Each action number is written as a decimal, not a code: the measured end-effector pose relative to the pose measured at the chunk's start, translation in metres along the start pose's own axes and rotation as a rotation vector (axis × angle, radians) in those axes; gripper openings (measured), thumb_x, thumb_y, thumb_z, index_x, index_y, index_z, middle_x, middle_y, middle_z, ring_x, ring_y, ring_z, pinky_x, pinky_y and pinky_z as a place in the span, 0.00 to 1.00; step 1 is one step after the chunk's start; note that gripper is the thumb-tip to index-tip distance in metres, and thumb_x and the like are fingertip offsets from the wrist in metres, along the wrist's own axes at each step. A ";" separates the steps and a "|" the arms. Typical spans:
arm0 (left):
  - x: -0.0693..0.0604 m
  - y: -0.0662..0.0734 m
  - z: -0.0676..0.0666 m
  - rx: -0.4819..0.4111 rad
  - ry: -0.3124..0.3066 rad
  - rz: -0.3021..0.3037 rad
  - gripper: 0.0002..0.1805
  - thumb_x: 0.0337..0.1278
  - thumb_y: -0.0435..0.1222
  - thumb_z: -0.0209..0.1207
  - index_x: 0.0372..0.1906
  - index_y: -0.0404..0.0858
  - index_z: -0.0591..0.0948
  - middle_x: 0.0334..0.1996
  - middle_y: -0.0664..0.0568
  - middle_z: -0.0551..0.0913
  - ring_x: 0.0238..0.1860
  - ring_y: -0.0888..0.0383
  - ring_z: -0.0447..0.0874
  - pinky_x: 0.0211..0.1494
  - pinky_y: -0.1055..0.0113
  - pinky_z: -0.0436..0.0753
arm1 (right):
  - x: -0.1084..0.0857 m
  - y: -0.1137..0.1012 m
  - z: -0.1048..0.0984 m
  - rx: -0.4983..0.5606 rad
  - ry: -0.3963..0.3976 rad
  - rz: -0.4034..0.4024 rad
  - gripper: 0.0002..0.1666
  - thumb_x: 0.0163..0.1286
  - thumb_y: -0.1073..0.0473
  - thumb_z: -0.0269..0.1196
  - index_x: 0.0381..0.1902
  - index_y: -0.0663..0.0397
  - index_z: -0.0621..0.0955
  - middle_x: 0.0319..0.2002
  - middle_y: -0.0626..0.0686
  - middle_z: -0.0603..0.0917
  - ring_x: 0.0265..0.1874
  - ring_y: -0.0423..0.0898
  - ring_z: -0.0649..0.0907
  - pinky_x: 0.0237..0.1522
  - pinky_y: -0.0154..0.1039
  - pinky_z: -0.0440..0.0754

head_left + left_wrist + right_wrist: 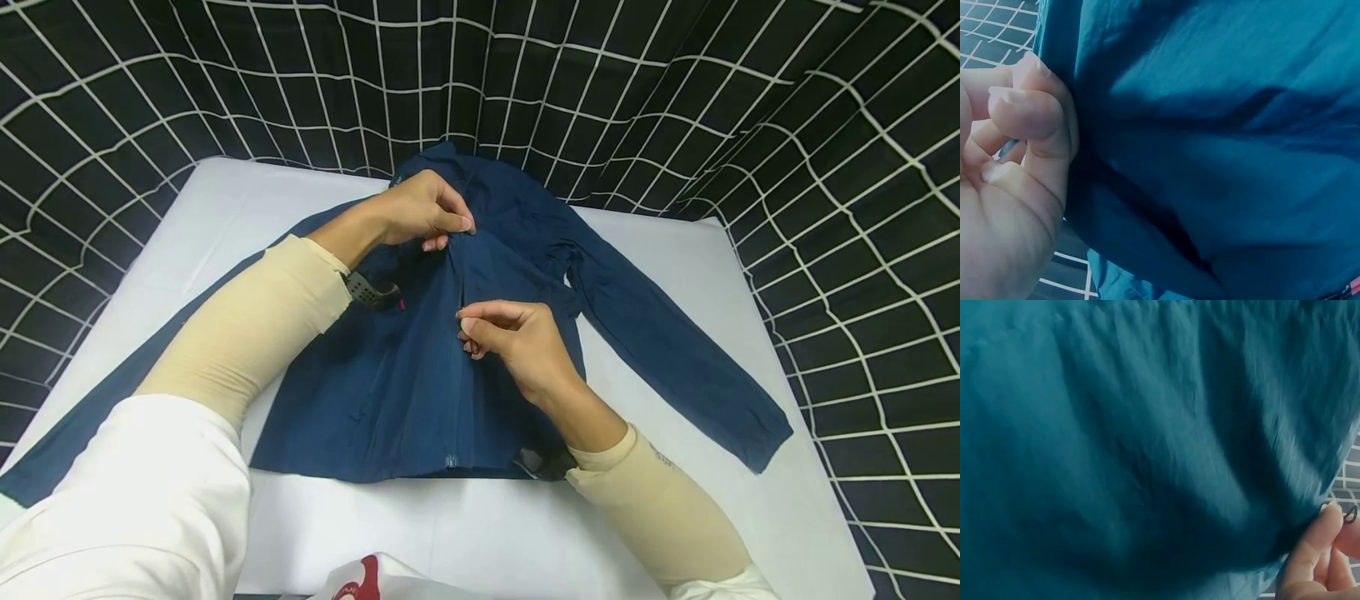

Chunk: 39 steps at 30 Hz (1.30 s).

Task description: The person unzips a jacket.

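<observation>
A dark blue jacket (390, 400) lies front side up, its sleeves spread to both sides. My left hand (423, 208) pinches the front edge at the upper chest, thumb against fingers, lifting the cloth a little. Lower on the same front line, my right hand (521, 337) pinches the zipper pull; its thin dark cord loop (1350, 514) pokes out beside the fingertips in the right wrist view. Between the hands a narrow dark slit shows in the front; beneath the right hand the front runs joined to the hem. The slider itself is hidden by fingers.
Under the jacket is a white table (675, 258). Black curtains with a white grid (345, 75) stand around its back and sides. A white item with a red mark (367, 579) shows at the bottom edge. Dark wrist straps (371, 290) hang close to the cloth.
</observation>
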<state>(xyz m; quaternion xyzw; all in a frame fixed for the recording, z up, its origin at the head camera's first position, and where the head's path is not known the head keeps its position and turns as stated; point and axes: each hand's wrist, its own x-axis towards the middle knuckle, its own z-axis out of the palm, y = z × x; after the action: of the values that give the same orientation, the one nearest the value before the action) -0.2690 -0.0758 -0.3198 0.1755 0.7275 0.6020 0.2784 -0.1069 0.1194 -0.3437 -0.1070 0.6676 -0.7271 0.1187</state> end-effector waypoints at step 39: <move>0.010 -0.015 -0.018 -0.069 0.100 -0.038 0.08 0.61 0.25 0.60 0.41 0.21 0.81 0.30 0.41 0.81 0.14 0.59 0.71 0.15 0.71 0.71 | -0.048 0.002 0.007 0.010 -0.150 0.015 0.07 0.63 0.75 0.62 0.38 0.79 0.81 0.30 0.60 0.84 0.24 0.49 0.82 0.28 0.37 0.81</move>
<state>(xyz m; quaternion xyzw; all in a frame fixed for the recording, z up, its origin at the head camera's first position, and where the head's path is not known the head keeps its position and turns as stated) -0.2865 -0.0873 -0.3343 0.1215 0.7225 0.6295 0.2588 -0.0597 0.1280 -0.3449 -0.1553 0.6539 -0.7196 0.1745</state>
